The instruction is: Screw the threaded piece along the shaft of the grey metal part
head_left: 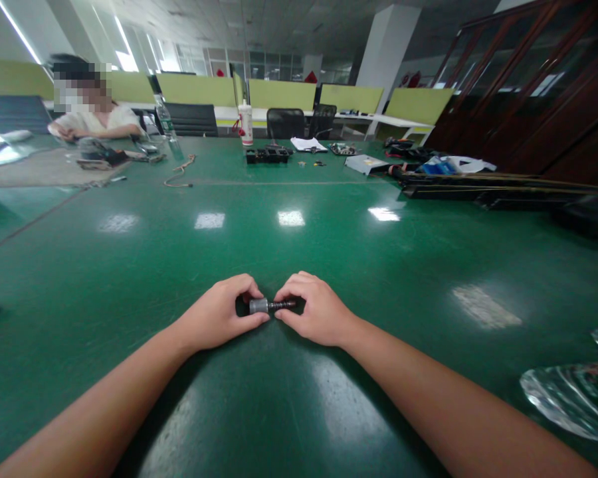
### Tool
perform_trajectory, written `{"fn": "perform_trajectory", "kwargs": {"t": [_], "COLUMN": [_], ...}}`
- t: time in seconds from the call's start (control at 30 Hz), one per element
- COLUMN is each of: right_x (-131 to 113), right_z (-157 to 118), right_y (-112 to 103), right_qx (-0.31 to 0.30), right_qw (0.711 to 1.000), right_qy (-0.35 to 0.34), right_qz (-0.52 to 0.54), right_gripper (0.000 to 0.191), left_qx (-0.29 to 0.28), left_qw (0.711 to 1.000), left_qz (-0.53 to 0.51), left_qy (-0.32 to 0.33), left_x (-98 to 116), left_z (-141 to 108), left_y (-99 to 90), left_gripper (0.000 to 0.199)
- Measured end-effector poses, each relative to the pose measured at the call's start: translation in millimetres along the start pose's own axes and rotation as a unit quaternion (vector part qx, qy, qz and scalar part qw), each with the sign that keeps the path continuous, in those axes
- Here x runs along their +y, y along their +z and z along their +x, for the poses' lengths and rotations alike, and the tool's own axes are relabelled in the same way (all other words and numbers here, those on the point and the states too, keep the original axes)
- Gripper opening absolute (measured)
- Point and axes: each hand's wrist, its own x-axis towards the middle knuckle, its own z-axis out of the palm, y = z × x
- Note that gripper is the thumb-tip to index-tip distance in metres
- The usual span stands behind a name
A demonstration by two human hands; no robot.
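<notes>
A small metal part, which looks like a solenoid valve [259, 305], lies level between my hands, low over or on the green table; I cannot tell which. Its thick end is a grey cylinder, and a thin dark ribbed stem runs to the right. My left hand [225, 311] curls around the grey cylinder, thumb in front and index finger behind. Around the stem, my right hand [317, 309] closes with thumb and index finger in the same way. The fingertips of both hands almost meet where the cylinder joins the stem.
The green tabletop [279, 245] stretches ahead. Along its far side stand a black device [268, 156], a white bottle [246, 125] and a clear bottle [164, 119]. Long black parts [448, 189] lie far right; clear plastic [558, 398] sits near right. A person [97, 123] sits far left.
</notes>
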Motion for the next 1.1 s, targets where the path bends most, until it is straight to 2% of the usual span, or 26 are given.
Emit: {"fn": "perform_trajectory", "kwargs": {"t": [0.5, 0.93, 1.1], "right_x": [2, 7, 10], "right_z": [-1, 1, 1], "right_y": [0, 1, -2], "right_qx": [0.009, 0.021, 0.030], "right_qw": [0.999, 0.998, 0.995], "right_qy": [0.019, 0.032, 0.061], "right_qz": [-0.032, -0.042, -0.068], "right_gripper": [0.009, 0.009, 0.007], "left_qx": [0.007, 0.038, 0.050], "left_qw": [1.000, 0.999, 0.999], "left_qz": [0.002, 0.014, 0.020], "left_qy": [-0.003, -0.004, -0.007], "left_x": [-1, -3, -7], "left_z": [2, 2, 2], "left_y": [-0.2, -2.8, -2.9], "left_gripper": [0.022, 0.019, 0.020]}}
